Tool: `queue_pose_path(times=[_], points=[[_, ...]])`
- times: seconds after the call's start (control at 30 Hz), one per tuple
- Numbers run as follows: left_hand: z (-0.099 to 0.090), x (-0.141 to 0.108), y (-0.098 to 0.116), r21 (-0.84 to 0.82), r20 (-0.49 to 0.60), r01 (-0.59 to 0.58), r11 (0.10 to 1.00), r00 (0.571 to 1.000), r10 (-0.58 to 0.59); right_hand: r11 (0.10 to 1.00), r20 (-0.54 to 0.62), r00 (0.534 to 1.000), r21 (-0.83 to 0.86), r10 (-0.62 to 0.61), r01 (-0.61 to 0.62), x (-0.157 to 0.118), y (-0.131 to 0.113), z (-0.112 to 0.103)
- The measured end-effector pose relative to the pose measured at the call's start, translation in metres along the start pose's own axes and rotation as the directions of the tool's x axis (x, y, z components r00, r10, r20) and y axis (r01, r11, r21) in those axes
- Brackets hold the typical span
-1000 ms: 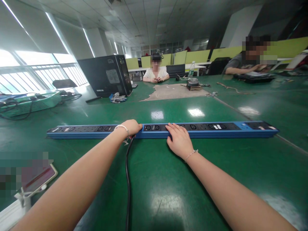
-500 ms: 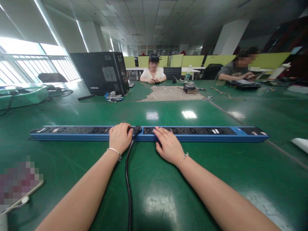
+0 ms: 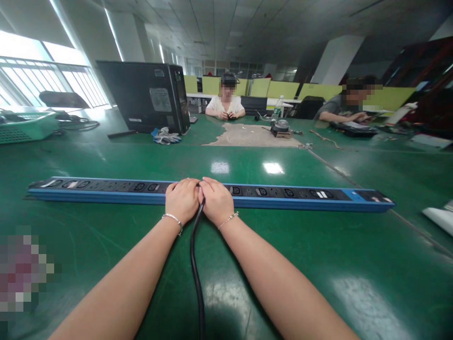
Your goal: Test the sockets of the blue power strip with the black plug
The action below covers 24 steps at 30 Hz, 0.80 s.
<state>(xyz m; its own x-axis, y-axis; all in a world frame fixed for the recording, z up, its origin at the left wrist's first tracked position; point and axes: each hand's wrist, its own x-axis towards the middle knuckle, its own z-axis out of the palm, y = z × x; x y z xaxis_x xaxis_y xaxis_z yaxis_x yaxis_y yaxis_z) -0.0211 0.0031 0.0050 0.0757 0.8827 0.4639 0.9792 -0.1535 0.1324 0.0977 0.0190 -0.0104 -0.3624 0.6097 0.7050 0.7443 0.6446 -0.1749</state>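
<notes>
At the far left, a green basket (image 3: 26, 134) stands on the tabletop (image 3: 116, 161), and nearer the person the long blue power strip (image 3: 106, 195) begins, lying flat and running sideways across the middle with its row of sockets facing up. Behind the strip come a black computer tower (image 3: 139, 97) and a pair of gloves (image 3: 166, 137).

Next is the left hand (image 3: 181, 200), laid over the strip with its fingers curled. Then the black cord (image 3: 195, 264) rises from the near edge and vanishes between the hands (its end is hidden, so any plug there is out of sight). The right hand (image 3: 217, 200) is bunched right beside the left, over the same spot. I cannot tell from here which hand's grip has the cord's end, or how firmly.

The step in hand looks like two-handed work where cord meets strip. The next move, I judge, calls for straight, even force and a strip kept from sliding.
</notes>
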Motion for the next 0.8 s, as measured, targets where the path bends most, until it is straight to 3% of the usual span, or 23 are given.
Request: queue_pose_path(times=[0.6,0.8], points=[[0.0038,0.0022,-0.0017,-0.021,-0.005,0.037,0.999,0.999,-0.037,0.997,0.031,0.997,-0.019,0.076,-0.076,0.0004,-0.0038,-0.0006],[0.0046,0.0014,-0.0013,-0.020,-0.035,0.023,1.000,0.999,-0.023,0.994,-0.017,0.994,0.026,0.108,-0.108,-0.0017,-0.0036,0.0026]])
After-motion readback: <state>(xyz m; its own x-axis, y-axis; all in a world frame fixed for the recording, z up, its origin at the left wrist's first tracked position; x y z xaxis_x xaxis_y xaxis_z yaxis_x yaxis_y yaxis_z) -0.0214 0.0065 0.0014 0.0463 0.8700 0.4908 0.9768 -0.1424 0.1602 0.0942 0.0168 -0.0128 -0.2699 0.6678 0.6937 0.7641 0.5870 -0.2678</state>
